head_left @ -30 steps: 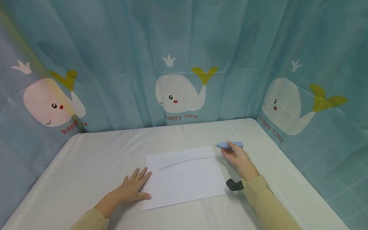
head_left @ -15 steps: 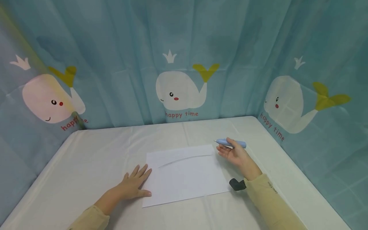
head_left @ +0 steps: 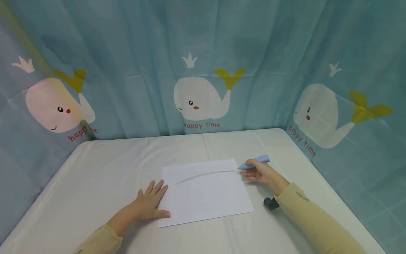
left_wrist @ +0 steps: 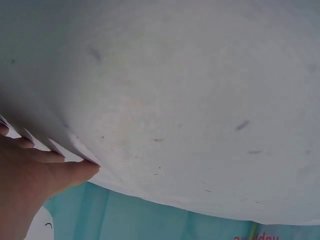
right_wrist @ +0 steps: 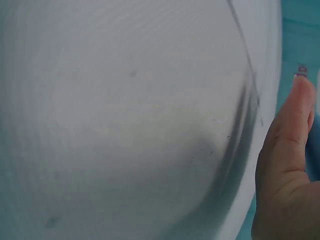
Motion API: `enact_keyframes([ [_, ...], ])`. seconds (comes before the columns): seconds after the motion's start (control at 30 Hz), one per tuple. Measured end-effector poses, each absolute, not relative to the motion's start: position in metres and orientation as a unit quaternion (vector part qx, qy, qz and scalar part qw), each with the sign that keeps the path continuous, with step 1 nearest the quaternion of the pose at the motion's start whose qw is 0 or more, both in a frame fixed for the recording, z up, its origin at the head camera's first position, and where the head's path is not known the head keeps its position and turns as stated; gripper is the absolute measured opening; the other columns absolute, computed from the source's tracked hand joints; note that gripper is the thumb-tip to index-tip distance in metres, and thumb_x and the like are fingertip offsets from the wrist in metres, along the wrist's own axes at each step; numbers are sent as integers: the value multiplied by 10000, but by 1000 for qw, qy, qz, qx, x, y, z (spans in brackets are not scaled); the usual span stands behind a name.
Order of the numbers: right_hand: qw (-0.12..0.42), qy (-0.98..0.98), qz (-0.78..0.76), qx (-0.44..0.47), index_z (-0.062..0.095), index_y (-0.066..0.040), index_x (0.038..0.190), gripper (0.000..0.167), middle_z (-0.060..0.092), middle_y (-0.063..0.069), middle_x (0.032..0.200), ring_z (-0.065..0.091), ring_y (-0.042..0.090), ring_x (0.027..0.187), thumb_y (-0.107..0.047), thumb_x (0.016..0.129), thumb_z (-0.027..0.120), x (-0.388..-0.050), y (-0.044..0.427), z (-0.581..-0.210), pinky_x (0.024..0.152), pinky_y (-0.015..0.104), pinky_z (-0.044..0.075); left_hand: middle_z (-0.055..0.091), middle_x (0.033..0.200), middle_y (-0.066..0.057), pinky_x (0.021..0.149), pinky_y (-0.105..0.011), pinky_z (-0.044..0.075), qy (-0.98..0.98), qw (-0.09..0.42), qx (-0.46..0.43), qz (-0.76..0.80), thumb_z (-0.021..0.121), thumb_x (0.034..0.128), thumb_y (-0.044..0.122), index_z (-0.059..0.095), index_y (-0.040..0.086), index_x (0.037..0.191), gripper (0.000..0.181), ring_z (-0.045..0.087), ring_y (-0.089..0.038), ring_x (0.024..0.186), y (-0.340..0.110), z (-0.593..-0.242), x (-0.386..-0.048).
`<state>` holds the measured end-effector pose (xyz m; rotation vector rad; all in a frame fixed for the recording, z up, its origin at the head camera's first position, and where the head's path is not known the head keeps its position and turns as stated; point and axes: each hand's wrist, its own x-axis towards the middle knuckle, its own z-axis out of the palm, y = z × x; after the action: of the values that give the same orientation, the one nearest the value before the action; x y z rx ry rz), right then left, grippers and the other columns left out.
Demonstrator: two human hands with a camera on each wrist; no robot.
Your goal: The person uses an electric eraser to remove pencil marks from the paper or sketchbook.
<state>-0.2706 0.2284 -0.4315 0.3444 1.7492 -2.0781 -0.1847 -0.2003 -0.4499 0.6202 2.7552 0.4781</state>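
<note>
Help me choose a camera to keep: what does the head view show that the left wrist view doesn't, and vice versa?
Only the head view: the right hand holding a pale blue pen-shaped tool, and both beige sleeves.

Only the left wrist view: small dark specks against the white tablecloth.

Both: the left hand, the tablecloth, and the teal curtain with whale print and red lettering. Whether the left wrist view catches the white paper, plain in the head view, I cannot tell.

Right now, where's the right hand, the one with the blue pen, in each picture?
Head: the right hand is right of centre, by the paper.
Left wrist: not in it; that's the left hand.
Right wrist: the right hand is at the lower right.
Shared landmark: the teal curtain.
</note>
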Motion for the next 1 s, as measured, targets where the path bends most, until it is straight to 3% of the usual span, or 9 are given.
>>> enact_keyframes([
  [0.27,170,658,-719,144,569,56,947,155,641,86,626,646,147,560,-90,930,523,-276,220,-439,573,268,560,119,1581,-252,970,-801,80,958,139,218,125,668,750,689,255,-4,1511,1108,41,-530,1413,-202,-455,-187],
  [0.53,129,692,-692,162,539,50,1067,216,631,68,607,619,130,518,-65,886,563,-281,213,-439,530,240,537,151,1566,-273,934,-825,111,959,131,221,118,685,740,677,302,23,1503,1075,79,-559,1395,-198,-452,-185],
  [1.0,134,720,-658,173,555,56,1011,183,620,73,577,601,118,470,-62,872,573,-283,206,-437,499,228,529,170,1564,-268,948,-816,108,962,128,217,109,691,727,685,322,35,1501,1075,98,-553,1397,-197,-453,-186],
])
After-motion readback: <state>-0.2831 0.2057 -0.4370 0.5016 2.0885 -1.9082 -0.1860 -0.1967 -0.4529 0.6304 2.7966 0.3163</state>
